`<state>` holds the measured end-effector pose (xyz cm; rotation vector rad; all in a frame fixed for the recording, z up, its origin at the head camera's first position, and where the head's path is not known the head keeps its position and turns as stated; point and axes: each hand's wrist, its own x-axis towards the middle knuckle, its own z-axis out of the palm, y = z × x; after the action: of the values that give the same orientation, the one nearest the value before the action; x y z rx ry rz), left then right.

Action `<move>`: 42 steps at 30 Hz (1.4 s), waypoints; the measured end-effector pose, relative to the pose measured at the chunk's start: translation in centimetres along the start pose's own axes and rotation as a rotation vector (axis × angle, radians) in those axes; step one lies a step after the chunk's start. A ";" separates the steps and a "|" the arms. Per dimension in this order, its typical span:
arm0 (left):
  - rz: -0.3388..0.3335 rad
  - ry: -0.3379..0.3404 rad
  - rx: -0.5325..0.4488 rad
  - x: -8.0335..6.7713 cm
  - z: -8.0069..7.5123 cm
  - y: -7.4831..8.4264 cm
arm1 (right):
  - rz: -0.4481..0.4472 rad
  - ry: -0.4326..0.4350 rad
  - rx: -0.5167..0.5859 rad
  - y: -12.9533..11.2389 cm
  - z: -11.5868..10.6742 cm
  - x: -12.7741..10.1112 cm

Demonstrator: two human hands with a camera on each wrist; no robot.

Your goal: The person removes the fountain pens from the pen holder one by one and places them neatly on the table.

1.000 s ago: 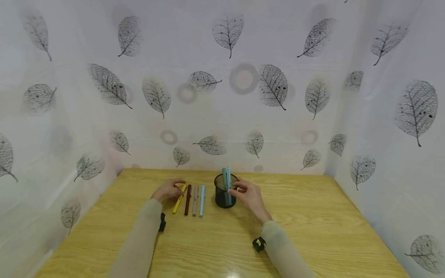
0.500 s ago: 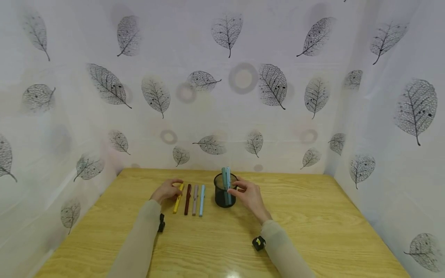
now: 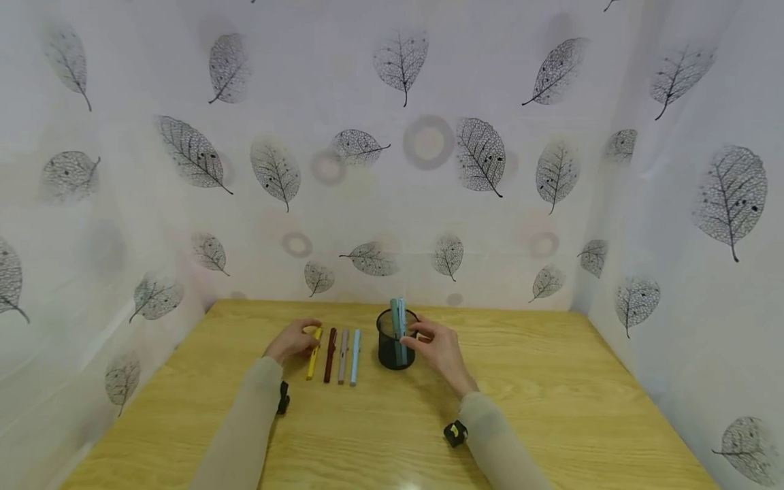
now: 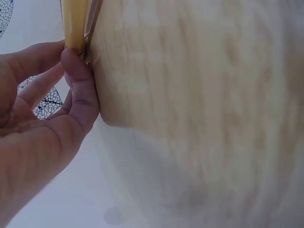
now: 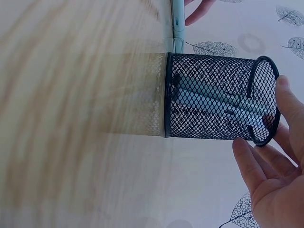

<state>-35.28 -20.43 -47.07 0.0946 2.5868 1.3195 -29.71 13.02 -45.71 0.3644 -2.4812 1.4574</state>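
Note:
Four pens lie side by side on the wooden table [image 3: 551,381]: yellow [image 3: 314,355], dark red [image 3: 331,347], grey [image 3: 343,347] and light blue [image 3: 355,348]. My left hand [image 3: 306,335] pinches the far end of the yellow pen [image 4: 75,23] between thumb and forefinger [image 4: 64,52]. To the right stands a black mesh cup [image 3: 392,350] holding two bluish pens [image 3: 399,314]. My right hand [image 3: 415,335] holds the cup near its rim. In the right wrist view the thumb sits at the cup's [image 5: 209,102] rim and the fingertips [image 5: 240,147] sit by its wall.
White curtains [image 3: 429,82] printed with grey leaves close the table in at the back, left and right. Small black wrist cameras sit on the left [image 3: 283,398] and right [image 3: 454,432] sleeves. Bare wood stretches in front of the pens and right of the cup.
The yellow pen's far end has shifted slightly left with my left hand. The right hand stays at the cup. The view has tipped a little.

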 end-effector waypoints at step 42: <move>0.028 0.125 -0.346 -0.4 2.5 3.8 | -0.010 0.002 0.013 0.4 0.1 0.0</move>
<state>-34.45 -16.27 -45.32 -0.0125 2.4166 1.8142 -29.86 13.12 -46.03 0.3765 -2.4660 1.4695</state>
